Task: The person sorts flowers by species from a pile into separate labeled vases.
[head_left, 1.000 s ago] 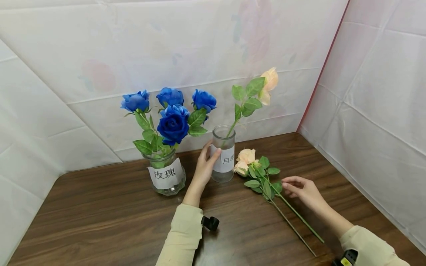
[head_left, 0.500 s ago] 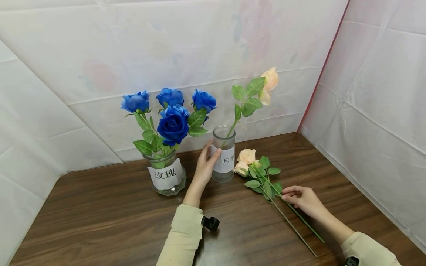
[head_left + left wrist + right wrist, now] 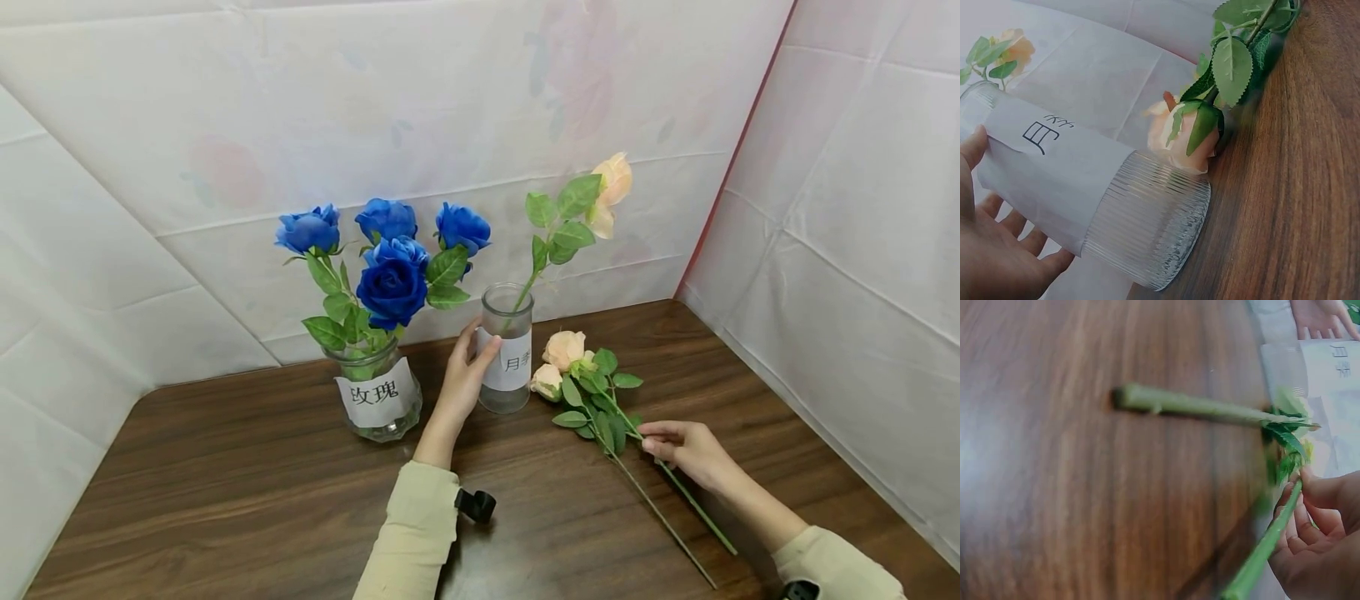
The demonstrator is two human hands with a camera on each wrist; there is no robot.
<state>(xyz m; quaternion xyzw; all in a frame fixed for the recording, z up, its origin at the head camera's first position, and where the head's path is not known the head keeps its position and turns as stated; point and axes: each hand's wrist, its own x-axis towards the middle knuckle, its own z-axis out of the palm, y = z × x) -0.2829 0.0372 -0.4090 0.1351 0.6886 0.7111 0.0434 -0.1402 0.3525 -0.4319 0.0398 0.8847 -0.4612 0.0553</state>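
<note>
My left hand (image 3: 459,385) grips a clear ribbed glass vase (image 3: 504,398) with a white paper label, thumb in front and fingers round its side. One peach rose (image 3: 613,179) leans to the right out of this vase. On the right, my right hand (image 3: 696,454) pinches the green stem (image 3: 1265,540) of a peach rose (image 3: 564,348) between thumb and fingertips, just below its leaves. A second peach rose (image 3: 547,381) lies beside it on the table, its bare stem (image 3: 667,521) pointing toward me.
Left of my left hand stands a wider glass jar (image 3: 405,415) with a labelled paper, holding several blue roses (image 3: 392,292). The dark wooden table (image 3: 247,492) backs onto white patterned cloth walls (image 3: 450,100).
My right hand has come onto the rose stem and now pinches it. That rose's bloom has shifted slightly up and right, apart from the other. My left hand keeps its hold on the vase.
</note>
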